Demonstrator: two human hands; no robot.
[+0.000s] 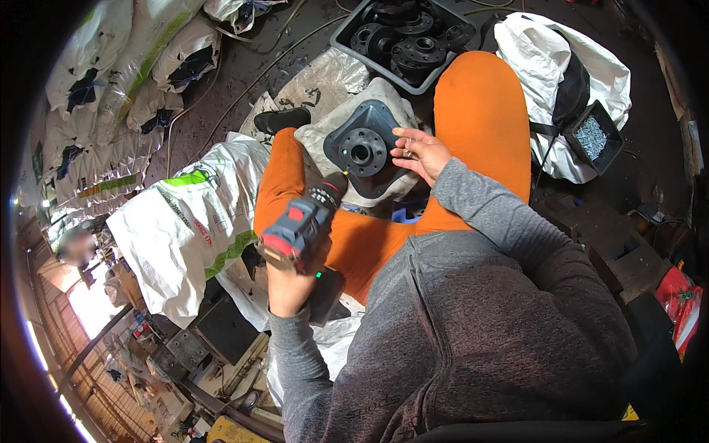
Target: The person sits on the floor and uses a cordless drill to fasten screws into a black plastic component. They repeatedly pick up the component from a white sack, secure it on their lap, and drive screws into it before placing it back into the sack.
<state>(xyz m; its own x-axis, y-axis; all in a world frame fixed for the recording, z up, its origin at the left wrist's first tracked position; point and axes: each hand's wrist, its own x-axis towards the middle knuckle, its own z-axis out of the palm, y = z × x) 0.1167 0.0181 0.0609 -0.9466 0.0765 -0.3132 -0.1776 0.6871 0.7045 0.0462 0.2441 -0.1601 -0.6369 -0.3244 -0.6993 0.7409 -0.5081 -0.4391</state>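
Observation:
My left hand point(294, 286) is wrapped around the grip of a black and red cordless drill point(299, 221). The drill's tip points toward the near left edge of a dark round flange point(356, 164). This flange has a central hole and a ring of smaller holes, and rises from a square grey base point(338, 140) with rounded corners. Beside the flange on the right, my right hand point(422, 153) has its fingertips pinched together. A tiny shiny thing shows at those fingers, too small to name. A pale cloth point(310, 148) lies under the base, between my orange-clad legs.
A grey crate point(343, 37) of black flanged parts point(419, 53) stands at the far side. To the right, a black bin point(611, 159) of silver screws point(591, 138) rests against white sacking point(532, 44). At left lies a white sack point(177, 229); cables point(244, 96) cross the floor.

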